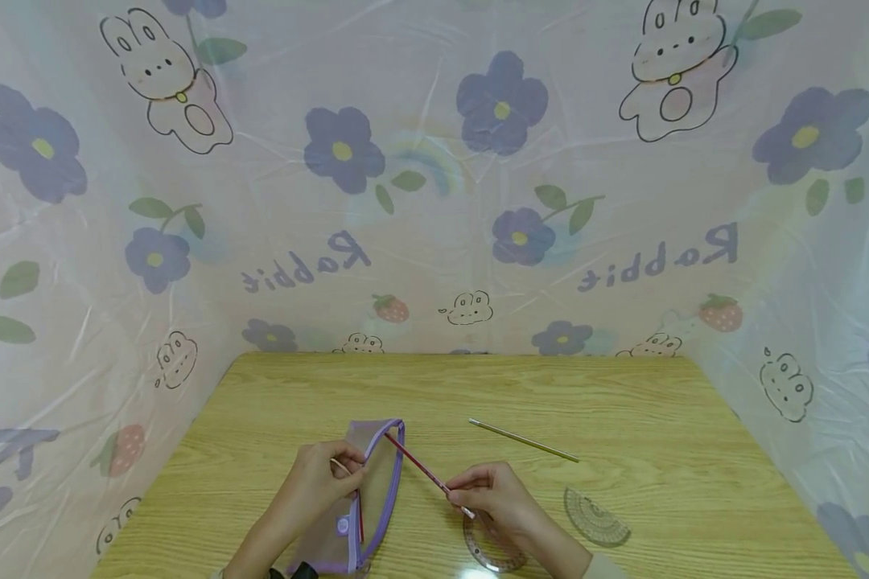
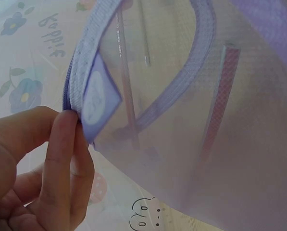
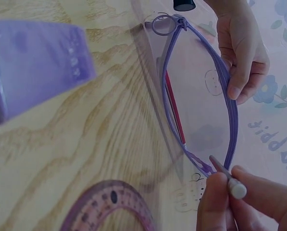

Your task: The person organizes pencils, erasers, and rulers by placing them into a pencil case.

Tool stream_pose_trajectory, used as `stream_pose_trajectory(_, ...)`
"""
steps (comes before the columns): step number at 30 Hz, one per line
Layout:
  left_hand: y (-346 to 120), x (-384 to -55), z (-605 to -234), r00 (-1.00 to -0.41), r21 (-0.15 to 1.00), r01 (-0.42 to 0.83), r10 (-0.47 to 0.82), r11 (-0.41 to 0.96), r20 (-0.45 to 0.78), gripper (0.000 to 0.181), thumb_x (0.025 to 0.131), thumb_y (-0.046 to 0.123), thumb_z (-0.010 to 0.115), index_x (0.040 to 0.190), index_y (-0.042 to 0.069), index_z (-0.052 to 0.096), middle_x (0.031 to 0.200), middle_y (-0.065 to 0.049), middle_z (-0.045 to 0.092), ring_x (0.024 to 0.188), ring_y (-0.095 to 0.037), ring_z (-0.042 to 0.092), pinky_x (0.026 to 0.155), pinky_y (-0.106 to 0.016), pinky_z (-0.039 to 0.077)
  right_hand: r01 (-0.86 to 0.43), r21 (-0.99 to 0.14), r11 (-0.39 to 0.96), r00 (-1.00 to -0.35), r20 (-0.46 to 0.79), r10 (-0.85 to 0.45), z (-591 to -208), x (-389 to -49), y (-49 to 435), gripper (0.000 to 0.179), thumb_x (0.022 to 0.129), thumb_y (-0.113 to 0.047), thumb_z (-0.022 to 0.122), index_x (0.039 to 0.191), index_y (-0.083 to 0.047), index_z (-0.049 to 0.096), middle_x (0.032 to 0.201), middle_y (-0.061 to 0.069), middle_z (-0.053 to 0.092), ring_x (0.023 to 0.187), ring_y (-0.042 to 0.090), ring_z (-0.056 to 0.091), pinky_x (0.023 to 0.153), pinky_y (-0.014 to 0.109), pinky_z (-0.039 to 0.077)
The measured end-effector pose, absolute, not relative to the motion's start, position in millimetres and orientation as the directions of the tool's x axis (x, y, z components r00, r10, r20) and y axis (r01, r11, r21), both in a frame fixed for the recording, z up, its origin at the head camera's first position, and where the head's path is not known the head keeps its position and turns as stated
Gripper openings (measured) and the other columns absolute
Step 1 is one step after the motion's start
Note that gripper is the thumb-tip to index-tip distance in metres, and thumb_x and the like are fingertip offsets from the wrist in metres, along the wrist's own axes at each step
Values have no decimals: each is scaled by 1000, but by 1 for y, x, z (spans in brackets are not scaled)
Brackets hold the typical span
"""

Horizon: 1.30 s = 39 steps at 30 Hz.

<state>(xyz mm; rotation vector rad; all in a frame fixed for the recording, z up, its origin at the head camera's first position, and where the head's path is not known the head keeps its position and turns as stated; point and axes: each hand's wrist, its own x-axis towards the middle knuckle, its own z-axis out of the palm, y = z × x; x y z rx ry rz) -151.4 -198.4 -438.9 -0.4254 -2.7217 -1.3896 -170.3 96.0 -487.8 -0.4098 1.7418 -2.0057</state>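
Note:
My left hand (image 1: 326,476) pinches one edge of a see-through purple pencil pouch (image 1: 326,547), whose zipped mouth gapes. In the left wrist view, fingertips hold the zipper edge beside a small purple label (image 2: 101,98). A red pencil (image 1: 422,470) is pinched near its white end by my right hand (image 1: 498,500). Its far end reaches into the pouch mouth at the far end. Inside the pouch lies another red pencil (image 3: 175,108), seen through the mesh in the left wrist view too. A round-edged protractor (image 1: 478,555) is partly hidden under my right hand.
A gold-coloured pencil (image 1: 524,440) lies on the wooden table (image 1: 297,386) beyond my right hand. Right of that hand is a clear half-round protractor (image 1: 597,517). A purple block-like thing (image 3: 37,67) shows in the right wrist view. Patterned sheeting (image 1: 434,201) encloses the table.

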Motion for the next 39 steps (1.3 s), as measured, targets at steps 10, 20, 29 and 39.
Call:
stream_pose_trajectory(10,-198,-151,-438,-964,784,256,207,566,166,5,86,-3,74,90,-2,71,78,0,65,64,-10,65,56,-20,57,149,-987,-62,-860,-98,-501,-485,-171,94,25,89,1,72,106,18,66,91,21,72,78,17,70,62,16,54)
stream_pose_trajectory(20,-197,-151,-437,-960,800,264,230,539,162,6,87,-6,71,91,-2,70,78,-3,65,63,-13,66,55,-20,58,140,-988,-58,-856,-91,-509,-484,-174,91,24,89,2,72,105,18,66,89,17,73,79,17,71,70,19,58)
stream_pose_trajectory(29,-197,-152,-440,-959,813,258,240,522,151,6,87,-6,71,92,-5,69,79,-5,66,63,-11,67,55,-21,58,174,-982,-70,-851,-114,-513,-484,-176,87,23,88,2,72,105,17,66,89,17,73,79,18,71,69,20,57)
stream_pose_trajectory(39,-196,-151,-439,-954,798,281,246,533,171,6,86,-4,73,92,-5,69,79,-3,66,63,-8,65,56,-20,58,193,-975,-107,-847,-111,-519,-484,-177,80,23,88,6,70,105,20,64,89,16,73,80,18,71,76,24,59)
